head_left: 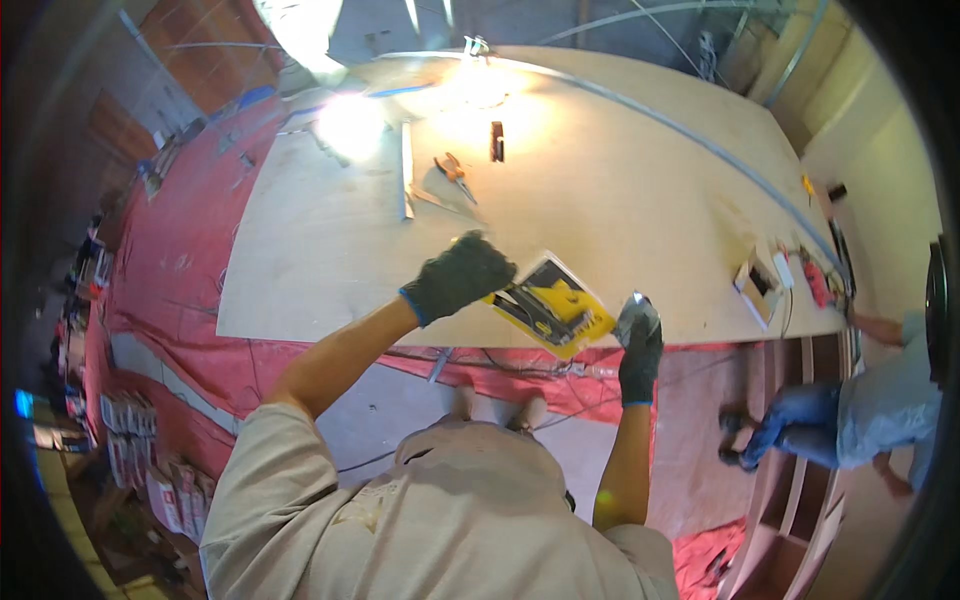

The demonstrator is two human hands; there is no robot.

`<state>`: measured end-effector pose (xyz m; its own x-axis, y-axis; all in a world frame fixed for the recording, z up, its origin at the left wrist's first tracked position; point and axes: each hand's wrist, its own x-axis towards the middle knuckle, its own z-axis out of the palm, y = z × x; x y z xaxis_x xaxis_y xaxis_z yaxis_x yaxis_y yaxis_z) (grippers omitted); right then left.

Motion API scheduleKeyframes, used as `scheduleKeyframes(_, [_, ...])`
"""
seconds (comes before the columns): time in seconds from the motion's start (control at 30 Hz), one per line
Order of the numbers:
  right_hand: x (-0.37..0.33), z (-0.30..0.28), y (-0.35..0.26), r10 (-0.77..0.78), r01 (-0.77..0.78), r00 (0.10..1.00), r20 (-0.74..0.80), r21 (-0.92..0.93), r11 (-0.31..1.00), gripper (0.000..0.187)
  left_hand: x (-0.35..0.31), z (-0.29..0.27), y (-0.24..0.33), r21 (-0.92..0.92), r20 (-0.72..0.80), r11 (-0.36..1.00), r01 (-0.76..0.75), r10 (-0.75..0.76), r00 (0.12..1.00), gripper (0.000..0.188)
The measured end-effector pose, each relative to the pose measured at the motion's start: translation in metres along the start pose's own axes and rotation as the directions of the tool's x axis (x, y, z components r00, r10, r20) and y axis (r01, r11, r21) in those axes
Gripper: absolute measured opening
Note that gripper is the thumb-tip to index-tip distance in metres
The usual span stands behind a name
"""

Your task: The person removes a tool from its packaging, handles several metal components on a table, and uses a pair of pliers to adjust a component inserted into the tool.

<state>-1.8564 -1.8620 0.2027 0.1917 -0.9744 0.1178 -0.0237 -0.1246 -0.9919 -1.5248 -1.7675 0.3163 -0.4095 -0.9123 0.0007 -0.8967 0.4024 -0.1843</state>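
Note:
My left hand [462, 275], in a dark knit glove, is closed on the upper left end of a yellow and black blister pack [555, 308]. The pack is tilted over the near edge of a large pale board [640, 190]. Under its clear front lies a dark, long-shaped item that I cannot name. My right hand [640, 350], gloved the same way, is closed at the pack's right end. A shiny, silvery piece shows at its fingertips; I cannot tell if it is plastic or metal. Beyond the left hand lie orange-handled pliers [455, 175].
A pale strip [407, 170] and a dark object [497, 142] lie near a bright lamp [480, 85]. An open box [760, 285] stands at the board's right end. Red sheeting [170, 250] covers the left side. A person in jeans [800, 425] is at the right, near shelving.

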Motion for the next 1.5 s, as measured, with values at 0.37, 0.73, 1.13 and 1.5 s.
scheduleKeyframes(0.37, [-0.023,0.012,0.027,0.271,-0.28,0.96,0.076,0.161,0.946,0.06,0.035,-0.015,0.02,0.462,-0.167,0.887,0.02,0.064,0.984,0.04])
scheduleKeyframes(0.73, [-0.047,-0.013,0.072,0.148,-0.144,0.989,-0.028,0.116,0.983,0.057,0.051,-0.019,0.047,0.578,-0.231,0.816,-0.025,0.193,0.953,0.049])
scheduleKeyframes(1.13, [-0.031,0.038,0.055,0.507,-0.504,0.859,0.075,0.306,0.808,0.03,0.061,0.115,-0.038,0.301,-0.258,0.94,-0.16,0.242,0.935,0.033])
scheduleKeyframes(1.5, [-0.038,0.051,0.132,0.278,-0.256,0.959,0.056,-0.246,0.935,0.031,0.085,0.183,-0.018,0.191,0.158,0.981,-0.027,-0.004,0.987,0.046])
